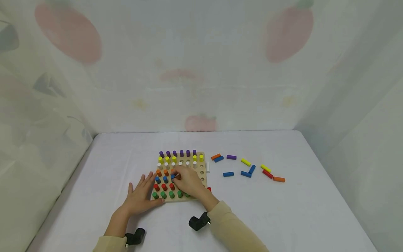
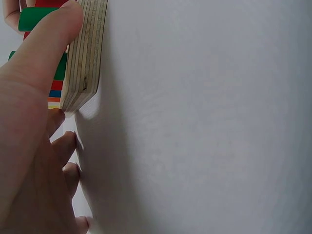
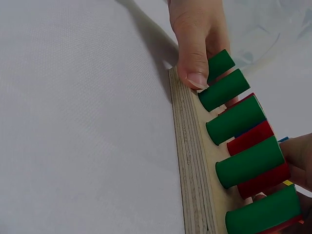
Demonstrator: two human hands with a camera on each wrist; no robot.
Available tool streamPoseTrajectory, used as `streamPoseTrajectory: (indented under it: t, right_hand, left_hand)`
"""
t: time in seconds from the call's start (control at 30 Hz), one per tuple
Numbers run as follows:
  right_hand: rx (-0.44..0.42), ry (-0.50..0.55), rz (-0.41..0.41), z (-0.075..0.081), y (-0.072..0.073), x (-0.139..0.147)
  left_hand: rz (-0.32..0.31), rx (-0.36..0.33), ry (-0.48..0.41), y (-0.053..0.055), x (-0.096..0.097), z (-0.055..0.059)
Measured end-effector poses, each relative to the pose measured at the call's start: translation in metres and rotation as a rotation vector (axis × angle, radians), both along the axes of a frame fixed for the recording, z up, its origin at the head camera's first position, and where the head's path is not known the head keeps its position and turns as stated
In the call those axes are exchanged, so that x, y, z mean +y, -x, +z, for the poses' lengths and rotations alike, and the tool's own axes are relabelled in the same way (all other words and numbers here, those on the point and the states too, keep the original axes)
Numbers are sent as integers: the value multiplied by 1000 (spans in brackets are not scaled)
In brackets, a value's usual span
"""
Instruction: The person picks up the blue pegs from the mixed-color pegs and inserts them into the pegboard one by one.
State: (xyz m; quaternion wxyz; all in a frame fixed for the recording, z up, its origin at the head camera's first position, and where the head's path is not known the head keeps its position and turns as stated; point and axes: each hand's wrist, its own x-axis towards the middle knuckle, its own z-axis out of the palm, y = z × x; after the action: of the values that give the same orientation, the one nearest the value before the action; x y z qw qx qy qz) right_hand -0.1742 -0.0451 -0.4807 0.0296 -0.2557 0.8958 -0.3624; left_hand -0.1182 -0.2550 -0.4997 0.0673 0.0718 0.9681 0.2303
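A wooden pegboard (image 1: 198, 169) carries rows of purple, yellow, white, orange, blue, red and green pegs. My right hand (image 1: 190, 181) reaches over its middle and pinches a blue peg (image 1: 172, 177) at the blue row. Whether that peg sits in its hole is hidden by the fingers. My left hand (image 1: 138, 198) steadies the near left corner, its thumb on the front edge and its fingers spread along the left side. In the right wrist view, the left thumb (image 3: 192, 56) presses beside the green pegs (image 3: 236, 119). Part of the board lies under my right hand.
Right of the board, loose pegs lie scattered on the white table (image 1: 302, 210): a white peg (image 1: 207, 167), a purple peg (image 1: 231, 157), yellow pegs (image 1: 246, 162), blue pegs (image 1: 228, 174), a red peg (image 1: 268, 174) and orange pegs (image 1: 278, 179).
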Motion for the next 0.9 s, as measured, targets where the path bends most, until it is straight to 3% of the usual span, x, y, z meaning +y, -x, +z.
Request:
streamPoseTrajectory:
  t: [0.33, 0.9]
  right_hand:
    - [-23, -16, -8, 0, 1, -2]
    - [20, -29, 5, -3, 0, -1]
  left_hand:
    - [4, 10, 4, 0, 1, -1]
    - [2, 13, 8, -1, 0, -1]
